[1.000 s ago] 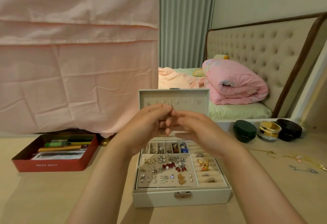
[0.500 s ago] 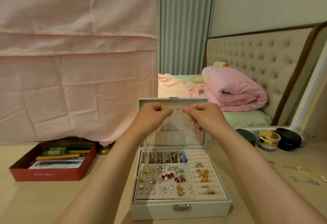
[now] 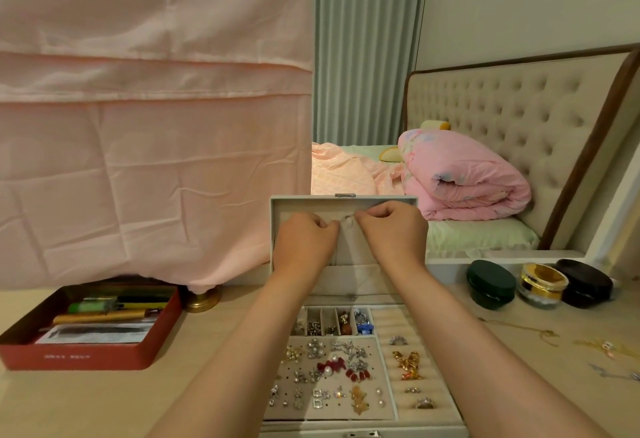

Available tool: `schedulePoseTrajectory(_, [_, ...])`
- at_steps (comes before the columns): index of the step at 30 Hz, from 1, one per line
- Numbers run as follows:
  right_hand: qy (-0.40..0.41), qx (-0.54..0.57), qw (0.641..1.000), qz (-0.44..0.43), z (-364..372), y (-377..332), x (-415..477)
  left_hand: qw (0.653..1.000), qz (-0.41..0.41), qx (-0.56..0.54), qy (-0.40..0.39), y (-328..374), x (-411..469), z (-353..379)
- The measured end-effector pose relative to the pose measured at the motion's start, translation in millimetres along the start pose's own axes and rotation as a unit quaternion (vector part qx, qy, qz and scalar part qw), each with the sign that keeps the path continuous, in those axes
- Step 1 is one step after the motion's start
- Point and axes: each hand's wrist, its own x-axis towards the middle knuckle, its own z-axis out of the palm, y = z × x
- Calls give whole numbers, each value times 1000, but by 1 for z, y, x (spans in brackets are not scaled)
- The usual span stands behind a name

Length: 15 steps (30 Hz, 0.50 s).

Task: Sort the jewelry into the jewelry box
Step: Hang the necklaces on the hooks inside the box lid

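The only lettering in view is a short white line [image 3: 67, 356] printed on the front wall of the red tin [image 3: 114, 359] at the left of the counter. It is too small and blurred to read. A printed sheet [image 3: 100, 332] lying inside the tin shows dark marks, also unreadable.

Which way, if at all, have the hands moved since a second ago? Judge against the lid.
Yes. The left hand and right hand, pinching a necklace, rose from the middle of the lid toward its top edge.
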Motion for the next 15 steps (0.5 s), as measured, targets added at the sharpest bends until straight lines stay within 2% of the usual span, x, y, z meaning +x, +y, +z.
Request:
schedulePoseTrajectory(4, [-21, -48, 998, -19, -1, 7, -3, 1000, 0, 11, -14, -5, -4, 2])
schedulePoseTrajectory(7, [-85, -74, 993, -35, -6, 14, -12, 998, -8, 14, -52, -9, -9, 1])
schedulePoseTrajectory(11, [-202, -48, 978, 6, -17, 18, -28, 990, -15, -63, -125, -11, -19, -3])
schedulePoseTrajectory(15, [-388, -13, 919, 62, -25, 12, -48, 979, 26, -99, -178, -8, -33, -11])
